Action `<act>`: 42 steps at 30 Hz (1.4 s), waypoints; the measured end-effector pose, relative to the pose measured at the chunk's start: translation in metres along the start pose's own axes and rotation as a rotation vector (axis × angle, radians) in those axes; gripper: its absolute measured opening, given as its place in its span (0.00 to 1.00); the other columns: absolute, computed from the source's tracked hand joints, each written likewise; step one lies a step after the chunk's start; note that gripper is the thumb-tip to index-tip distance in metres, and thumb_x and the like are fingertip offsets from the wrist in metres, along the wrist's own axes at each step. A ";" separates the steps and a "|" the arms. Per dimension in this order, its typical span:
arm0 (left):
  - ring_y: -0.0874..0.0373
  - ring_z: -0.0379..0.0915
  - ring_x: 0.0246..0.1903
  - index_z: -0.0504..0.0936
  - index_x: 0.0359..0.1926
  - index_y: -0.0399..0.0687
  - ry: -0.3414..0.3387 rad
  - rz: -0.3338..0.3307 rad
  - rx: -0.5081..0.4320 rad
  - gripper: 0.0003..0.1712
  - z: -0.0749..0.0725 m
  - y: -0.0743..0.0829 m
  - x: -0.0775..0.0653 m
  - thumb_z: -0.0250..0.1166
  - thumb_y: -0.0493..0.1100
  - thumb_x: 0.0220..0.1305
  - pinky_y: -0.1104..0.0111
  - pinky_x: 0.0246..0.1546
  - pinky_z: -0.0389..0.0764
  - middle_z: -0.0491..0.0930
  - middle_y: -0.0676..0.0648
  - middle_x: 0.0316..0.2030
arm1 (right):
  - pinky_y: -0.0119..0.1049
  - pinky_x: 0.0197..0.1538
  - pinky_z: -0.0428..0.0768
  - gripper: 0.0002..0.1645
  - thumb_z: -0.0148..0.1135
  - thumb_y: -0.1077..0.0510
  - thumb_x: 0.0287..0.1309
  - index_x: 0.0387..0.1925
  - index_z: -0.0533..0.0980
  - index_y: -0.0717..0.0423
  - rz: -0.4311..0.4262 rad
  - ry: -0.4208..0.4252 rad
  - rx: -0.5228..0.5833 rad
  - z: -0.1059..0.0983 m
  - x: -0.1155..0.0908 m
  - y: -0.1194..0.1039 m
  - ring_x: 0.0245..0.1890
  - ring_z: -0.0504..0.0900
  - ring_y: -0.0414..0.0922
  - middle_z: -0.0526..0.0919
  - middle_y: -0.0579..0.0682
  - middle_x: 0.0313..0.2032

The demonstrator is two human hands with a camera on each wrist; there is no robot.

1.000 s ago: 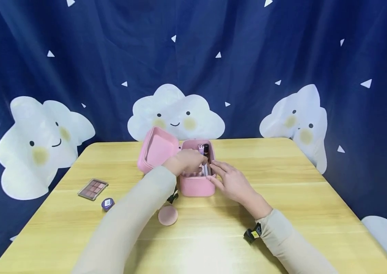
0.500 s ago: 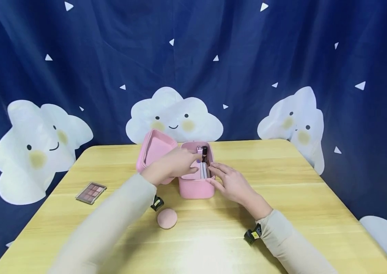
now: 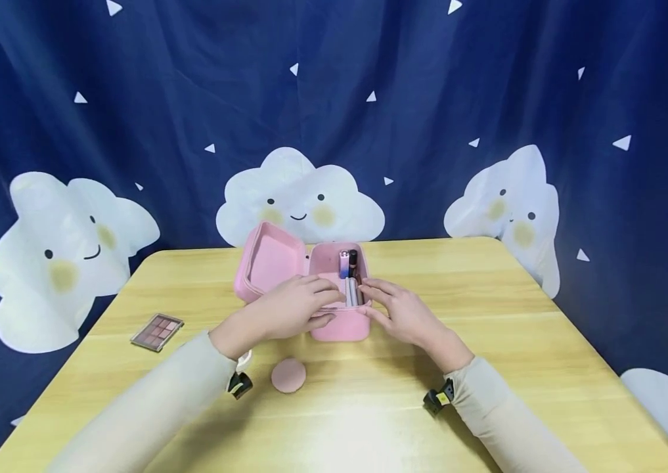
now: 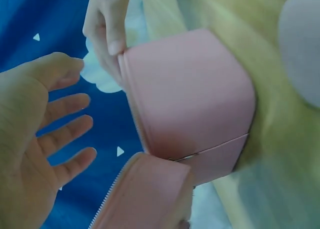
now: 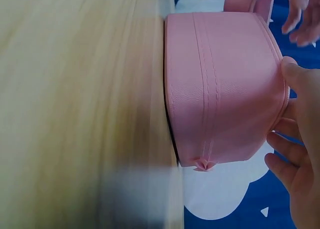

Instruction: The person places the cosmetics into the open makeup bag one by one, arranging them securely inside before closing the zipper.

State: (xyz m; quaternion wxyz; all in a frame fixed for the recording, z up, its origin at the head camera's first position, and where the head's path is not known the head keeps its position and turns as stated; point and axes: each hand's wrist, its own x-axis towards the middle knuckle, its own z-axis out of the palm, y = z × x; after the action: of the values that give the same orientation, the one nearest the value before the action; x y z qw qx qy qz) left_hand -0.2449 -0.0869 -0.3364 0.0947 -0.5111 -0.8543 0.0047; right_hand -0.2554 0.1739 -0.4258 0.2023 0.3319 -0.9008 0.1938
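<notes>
A pink zippered makeup case stands on the table, its lid swung over to the left. Inside it, along the right, are a purple-blue tube, a black-capped tube and pale slim tubes. My left hand is over the case's front left corner, fingers spread; the left wrist view shows nothing in that hand. My right hand holds the case's right rim, thumb near the front corner and fingers along the edge.
A round pink puff lies in front of the case. Farther left is an eyeshadow palette. A white thing shows partly from under my left wrist. A blue curtain with clouds hangs behind the table.
My left hand has drawn out of the case, back and to the left, uncovering more of its inside. My left arm now hides the small purple jar. The right hand has stayed at the rim.
</notes>
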 end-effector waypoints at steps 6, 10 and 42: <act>0.52 0.73 0.54 0.79 0.58 0.49 0.073 0.025 0.016 0.23 0.003 0.010 -0.020 0.64 0.53 0.65 0.58 0.54 0.75 0.79 0.49 0.53 | 0.52 0.60 0.73 0.31 0.58 0.43 0.66 0.62 0.75 0.57 0.000 0.001 -0.010 -0.003 0.001 0.003 0.60 0.75 0.56 0.74 0.56 0.63; 0.51 0.74 0.54 0.79 0.57 0.49 0.079 0.046 0.036 0.25 0.009 0.014 -0.034 0.62 0.57 0.66 0.57 0.57 0.74 0.79 0.49 0.52 | 0.51 0.60 0.73 0.31 0.56 0.41 0.67 0.63 0.74 0.56 0.003 -0.012 -0.012 -0.002 0.000 0.003 0.60 0.75 0.55 0.74 0.55 0.63; 0.53 0.74 0.50 0.75 0.62 0.62 -0.330 -0.071 -0.093 0.30 0.067 0.015 -0.075 0.66 0.60 0.60 0.58 0.50 0.79 0.76 0.52 0.54 | 0.50 0.61 0.72 0.32 0.55 0.40 0.68 0.64 0.73 0.54 0.029 -0.018 -0.013 0.000 -0.002 0.000 0.61 0.74 0.54 0.73 0.54 0.64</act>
State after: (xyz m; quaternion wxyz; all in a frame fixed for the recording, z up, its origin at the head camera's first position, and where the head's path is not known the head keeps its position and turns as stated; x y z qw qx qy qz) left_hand -0.2090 -0.1394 -0.4154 -0.0703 -0.4769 -0.8749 0.0457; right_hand -0.2539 0.1750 -0.4273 0.1934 0.3191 -0.9086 0.1877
